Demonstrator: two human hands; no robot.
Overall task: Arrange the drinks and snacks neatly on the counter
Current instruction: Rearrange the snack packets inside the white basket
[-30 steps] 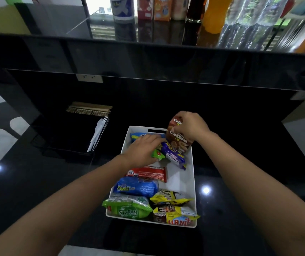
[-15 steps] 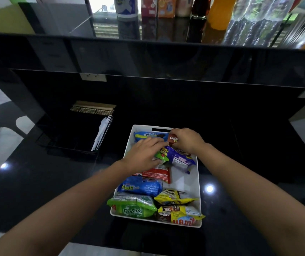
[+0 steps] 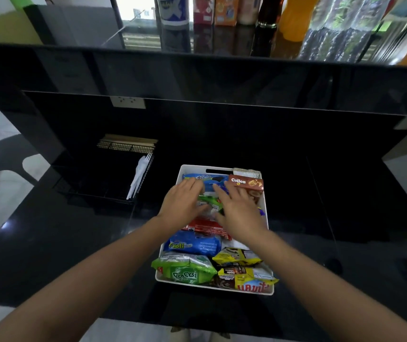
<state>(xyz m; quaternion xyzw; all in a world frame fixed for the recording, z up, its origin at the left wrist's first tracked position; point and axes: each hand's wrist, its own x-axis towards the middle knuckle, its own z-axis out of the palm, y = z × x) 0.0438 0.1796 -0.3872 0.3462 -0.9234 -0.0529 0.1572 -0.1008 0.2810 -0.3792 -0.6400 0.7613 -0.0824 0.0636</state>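
A white tray [image 3: 266, 213] on the black counter holds several snack packs. A brown Collon box [image 3: 246, 183] stands at the tray's far right corner, with a blue cookie pack [image 3: 204, 178] beside it at the far end. My left hand [image 3: 181, 203] lies flat on the packs at the tray's far left, fingers straight, touching the blue pack and a green pack [image 3: 211, 202]. My right hand [image 3: 238, 211] presses flat on the packs just below the Collon box, hiding a purple pack. Nearer me lie a red pack [image 3: 203, 227], a blue pack [image 3: 192, 245], a green bag [image 3: 185, 269] and yellow packs [image 3: 244, 274].
A black wire basket [image 3: 123, 169] with white plastic cutlery [image 3: 139, 175] stands left of the tray. On the raised black ledge behind stand drinks: a cup [image 3: 172, 9], cartons [image 3: 224, 9], an orange bottle [image 3: 296, 18] and wrapped water bottles [image 3: 340, 23].
My right hand has set the Collon box down upright at the tray's far right corner and let go. It now lies flat on the packs. My left hand has stayed on the far packs.
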